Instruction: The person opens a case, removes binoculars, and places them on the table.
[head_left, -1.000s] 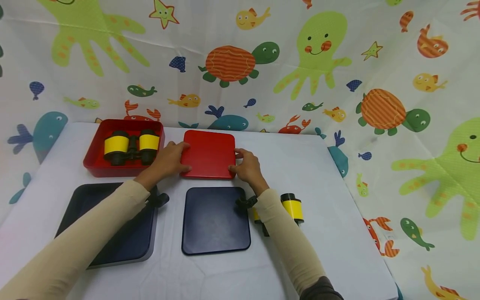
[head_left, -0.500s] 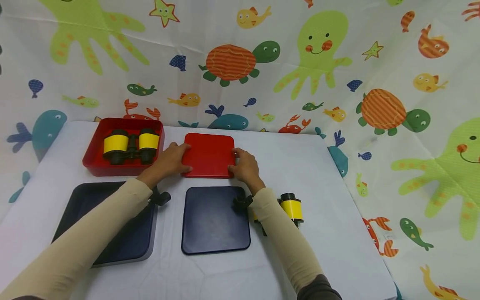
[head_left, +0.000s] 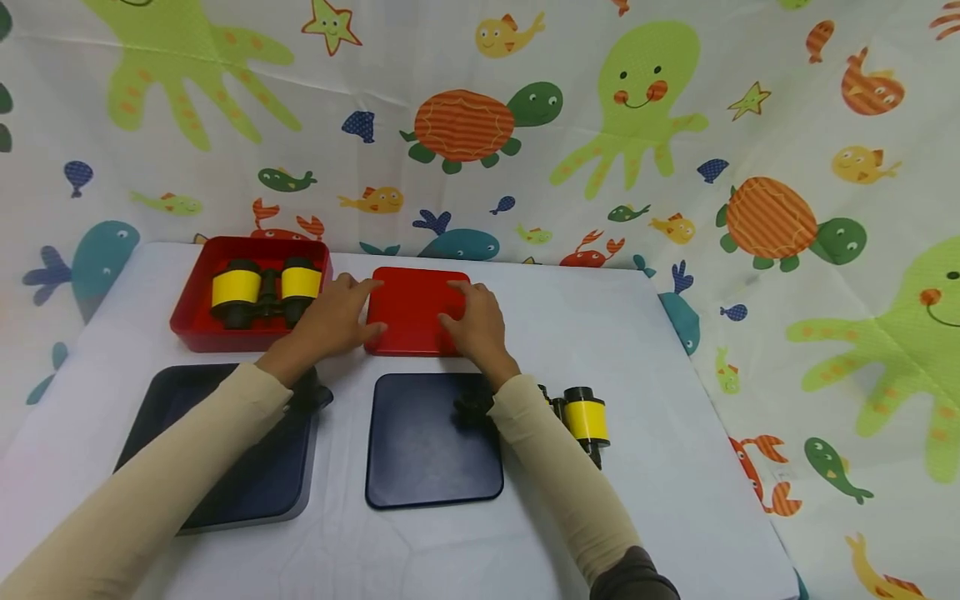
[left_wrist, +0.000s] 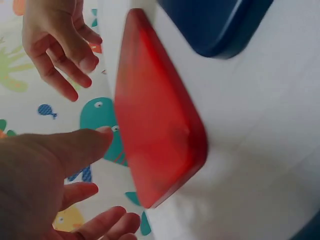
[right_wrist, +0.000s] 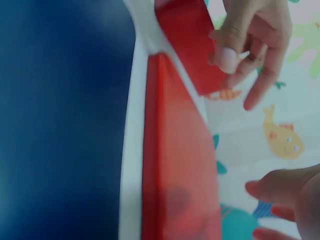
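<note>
A flat red square lid lies on the white table; its top face and rounded edge fill the middle of the left wrist view. My left hand is at its left side with thumb and fingers spread, and the left wrist view shows a gap between that hand and the lid. Above the lid's right part hovers my right hand, fingers parted and gripping nothing. Both hands appear clear of the lid in the right wrist view too. The lid's right edge is partly hidden in the head view.
Left of the lid, a red box holds yellow-and-black binoculars. Nearer stand a dark blue tray, partly under my left arm, and a flat dark blue square lid. More binoculars lie partly behind my right sleeve.
The red lid went down slightly toward me between the earlier frames. My hands have since let go; the right hand has lifted and shifted left over the lid, the left has loosened slightly.
</note>
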